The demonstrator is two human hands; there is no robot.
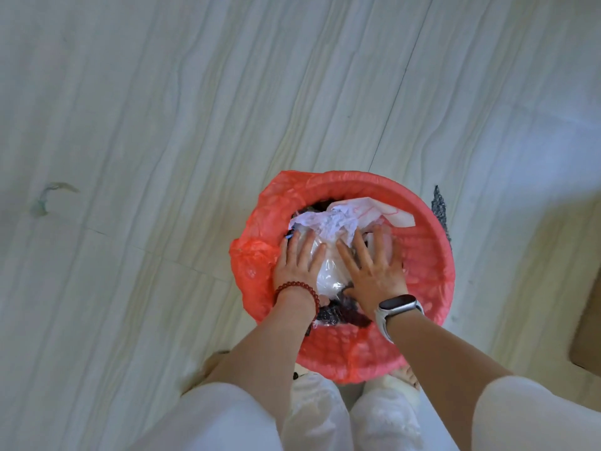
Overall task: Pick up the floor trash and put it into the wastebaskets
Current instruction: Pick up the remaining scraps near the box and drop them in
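A round wastebasket lined with a red plastic bag (429,255) stands on the floor in front of my legs. It is filled with trash: a clear plastic bag (330,271), crumpled white paper (331,219) and dark scraps. Both my hands lie flat on the trash inside it. My left hand (297,262), with a red bead bracelet, presses the left side of the clear bag with straight fingers. My right hand (374,271), with a watch on the wrist, presses the right side, fingers spread.
A small greenish scrap (48,198) lies on the pale tiled floor far to the left. A dark mesh piece (439,206) sticks out behind the basket's right rim. A brown cardboard edge (588,327) shows at the right border.
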